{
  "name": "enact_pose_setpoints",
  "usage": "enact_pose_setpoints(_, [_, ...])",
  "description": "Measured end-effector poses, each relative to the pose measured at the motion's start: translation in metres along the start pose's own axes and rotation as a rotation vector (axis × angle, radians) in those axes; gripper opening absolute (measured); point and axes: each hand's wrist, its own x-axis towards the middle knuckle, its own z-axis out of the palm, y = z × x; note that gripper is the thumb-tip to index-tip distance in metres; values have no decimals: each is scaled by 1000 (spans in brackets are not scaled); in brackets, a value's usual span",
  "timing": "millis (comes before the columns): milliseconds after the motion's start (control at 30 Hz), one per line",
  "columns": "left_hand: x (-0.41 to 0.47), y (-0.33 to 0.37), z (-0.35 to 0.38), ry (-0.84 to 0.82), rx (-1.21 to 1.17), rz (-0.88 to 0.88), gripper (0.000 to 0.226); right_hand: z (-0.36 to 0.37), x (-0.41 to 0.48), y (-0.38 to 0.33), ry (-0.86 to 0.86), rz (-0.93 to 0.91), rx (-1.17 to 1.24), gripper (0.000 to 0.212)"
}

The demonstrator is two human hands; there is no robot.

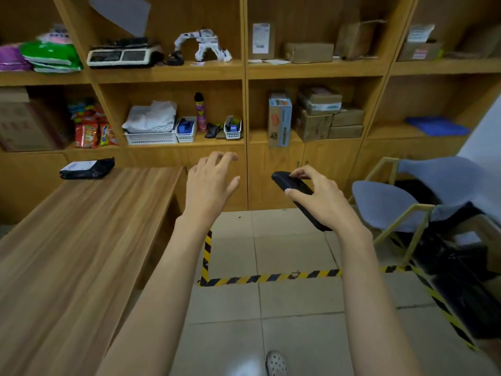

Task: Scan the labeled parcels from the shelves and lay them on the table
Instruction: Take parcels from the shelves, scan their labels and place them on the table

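My right hand (322,196) grips a black handheld scanner (294,185), pointed up and left toward the shelves. My left hand (210,183) is raised in the air beside it with fingers spread, holding nothing. A black bagged parcel with a white label (86,168) lies at the far end of the wooden table (81,240). On the shelves ahead stand brown cardboard parcels (320,118), a blue and brown box (279,122), a flat labeled parcel (261,40) and more brown boxes (309,52).
Left shelf bays hold white baskets (151,137), a pink spray can (200,112), snack bags (92,131), a weighing scale (122,54) and coloured mailers (51,55). Blue chairs (393,204) stand to the right. Black and yellow tape (271,278) marks the tiled floor.
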Motion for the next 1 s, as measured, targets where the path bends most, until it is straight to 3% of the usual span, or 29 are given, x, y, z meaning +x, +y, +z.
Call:
enact_pose_setpoints(267, [151,-32,89,-24,-3,-24,40,-11,187,34,-34,-23,-37,35])
enact_pose_setpoints(500, [217,-110,146,-81,2,-110,42,41,306,28,-108,-54,-71,35])
enact_pose_setpoints(733, [256,-252,170,-74,19,-230,43,153,415,-35,-215,-121,-118,35])
enact_pose_setpoints(1000, [265,-479,144,-99,106,-429,44,331,528,-181,-402,-278,-36,30])
